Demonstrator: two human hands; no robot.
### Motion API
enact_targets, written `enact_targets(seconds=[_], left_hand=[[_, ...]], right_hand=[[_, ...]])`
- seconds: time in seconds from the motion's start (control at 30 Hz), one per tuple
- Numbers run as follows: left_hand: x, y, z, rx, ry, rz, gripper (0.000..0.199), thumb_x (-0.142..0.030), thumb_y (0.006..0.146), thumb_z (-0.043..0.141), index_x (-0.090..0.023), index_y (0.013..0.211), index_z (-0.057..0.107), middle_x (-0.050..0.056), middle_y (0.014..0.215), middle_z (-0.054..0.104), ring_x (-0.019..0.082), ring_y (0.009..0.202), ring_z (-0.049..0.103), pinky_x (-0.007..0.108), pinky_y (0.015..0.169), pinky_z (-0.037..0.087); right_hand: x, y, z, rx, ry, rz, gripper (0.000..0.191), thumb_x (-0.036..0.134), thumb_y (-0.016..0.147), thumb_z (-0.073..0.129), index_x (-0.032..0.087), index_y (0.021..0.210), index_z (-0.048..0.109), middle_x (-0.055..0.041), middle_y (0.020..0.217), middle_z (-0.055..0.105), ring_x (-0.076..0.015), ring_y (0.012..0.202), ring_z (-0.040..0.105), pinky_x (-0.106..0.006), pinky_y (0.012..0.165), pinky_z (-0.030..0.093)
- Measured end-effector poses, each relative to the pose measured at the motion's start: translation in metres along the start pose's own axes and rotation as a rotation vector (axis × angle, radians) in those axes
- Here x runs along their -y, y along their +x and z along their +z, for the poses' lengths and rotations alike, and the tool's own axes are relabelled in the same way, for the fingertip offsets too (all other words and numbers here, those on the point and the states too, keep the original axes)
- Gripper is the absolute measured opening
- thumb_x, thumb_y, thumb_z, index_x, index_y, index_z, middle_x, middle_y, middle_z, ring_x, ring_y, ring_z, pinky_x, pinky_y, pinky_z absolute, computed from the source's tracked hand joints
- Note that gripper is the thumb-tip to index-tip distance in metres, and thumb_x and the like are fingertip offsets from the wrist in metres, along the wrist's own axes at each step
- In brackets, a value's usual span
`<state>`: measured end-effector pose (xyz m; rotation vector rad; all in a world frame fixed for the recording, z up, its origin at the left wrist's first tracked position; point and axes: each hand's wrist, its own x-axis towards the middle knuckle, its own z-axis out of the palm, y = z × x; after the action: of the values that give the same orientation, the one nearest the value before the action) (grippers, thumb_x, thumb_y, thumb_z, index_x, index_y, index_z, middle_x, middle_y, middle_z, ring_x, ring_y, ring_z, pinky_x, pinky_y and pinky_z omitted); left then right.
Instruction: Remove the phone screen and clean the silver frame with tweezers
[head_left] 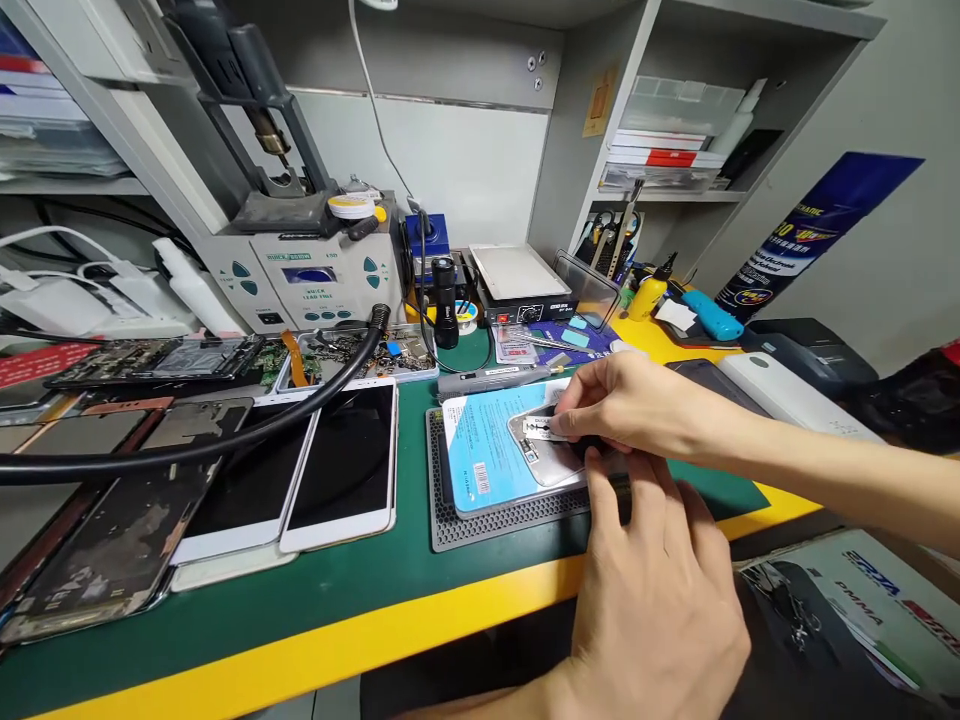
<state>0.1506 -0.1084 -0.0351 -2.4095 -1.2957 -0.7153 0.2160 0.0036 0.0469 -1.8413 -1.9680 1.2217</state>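
Note:
My right hand (613,405) pinches a thin razor blade (538,430) between thumb and fingers. The blade lies low over the silver inner side of a phone part (551,462), near its upper left end. My left hand (664,575) is closed over the lower right of that phone part, its index fingertip pressing by the edge. Both hands hide the part's right end. Beneath it lies a blue printed packet (491,450) with a barcode, on a grey perforated mat (480,528).
White-framed screens (341,470) and stripped phone housings (127,520) lie left. A black hose (300,408) arches over them from the soldering station (307,280). Behind my hands are a grey pen-shaped tool (491,381), a black flashlight (445,305) and a heating plate (525,275).

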Motion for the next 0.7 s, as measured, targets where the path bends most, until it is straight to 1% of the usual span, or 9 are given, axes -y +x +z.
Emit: enact_targets(seconds=[0.07,0.13,0.27,0.4,0.5,0.57,0.7], left_hand=[[-0.003,0.000,0.004,0.021,-0.009,-0.016,0.043,-0.030,0.097,0.049,-0.010,0.130,0.069,0.021,0.136,0.065,0.040,0.133,0.055,0.057,0.109,0.049],[-0.002,-0.001,0.008,0.046,-0.010,-0.026,0.045,-0.031,0.097,0.050,-0.009,0.132,0.067,0.021,0.137,0.065,0.040,0.134,0.055,0.056,0.112,0.047],[0.005,-0.005,0.009,0.064,0.019,-0.031,0.047,-0.033,0.096,0.053,-0.009,0.135,0.065,0.022,0.138,0.064,0.038,0.132,0.057,0.051,0.112,0.047],[0.009,-0.003,0.005,0.031,-0.002,-0.001,0.046,-0.030,0.095,0.053,-0.006,0.131,0.067,0.023,0.136,0.064,0.039,0.131,0.058,0.051,0.109,0.050],[0.000,0.005,0.004,0.009,-0.061,0.002,0.043,-0.027,0.096,0.052,-0.007,0.130,0.068,0.019,0.133,0.068,0.037,0.132,0.057,0.049,0.109,0.050],[-0.009,0.014,0.005,0.011,-0.077,-0.022,0.045,-0.029,0.096,0.052,-0.007,0.133,0.066,0.018,0.133,0.068,0.036,0.132,0.057,0.048,0.109,0.050],[-0.021,0.032,0.011,0.074,-0.017,-0.094,0.061,-0.040,0.090,0.063,-0.003,0.138,0.061,0.023,0.141,0.061,0.040,0.132,0.054,0.051,0.108,0.049]], right_hand=[[0.003,-0.001,0.000,0.006,-0.064,-0.014,0.007,0.021,0.073,0.073,0.020,0.067,0.070,-0.0006,0.065,0.072,-0.0126,0.056,0.060,-0.020,0.049,0.047],[0.007,-0.003,0.000,0.021,-0.131,-0.023,0.009,0.020,0.075,0.071,0.020,0.066,0.070,-0.0012,0.069,0.074,-0.0140,0.062,0.064,-0.020,0.052,0.048],[0.012,-0.005,-0.001,0.013,-0.230,-0.029,0.008,0.019,0.075,0.070,0.020,0.067,0.072,-0.0014,0.068,0.075,-0.0151,0.063,0.065,-0.021,0.051,0.047],[0.009,0.001,-0.003,0.029,-0.239,-0.116,0.006,0.022,0.075,0.070,0.021,0.071,0.074,-0.0026,0.068,0.075,-0.0184,0.063,0.068,-0.025,0.052,0.051],[0.008,0.005,-0.006,0.064,-0.262,-0.186,0.008,0.025,0.077,0.070,0.022,0.077,0.077,-0.0031,0.068,0.075,-0.0208,0.066,0.069,-0.029,0.057,0.053],[0.011,0.005,-0.008,0.080,-0.298,-0.199,0.010,0.026,0.077,0.071,0.023,0.082,0.079,-0.0029,0.069,0.076,-0.0214,0.070,0.070,-0.029,0.061,0.054],[0.021,0.004,-0.011,0.080,-0.380,-0.171,0.009,0.025,0.077,0.071,0.023,0.083,0.078,-0.0013,0.077,0.077,-0.0201,0.074,0.069,-0.028,0.062,0.050]])
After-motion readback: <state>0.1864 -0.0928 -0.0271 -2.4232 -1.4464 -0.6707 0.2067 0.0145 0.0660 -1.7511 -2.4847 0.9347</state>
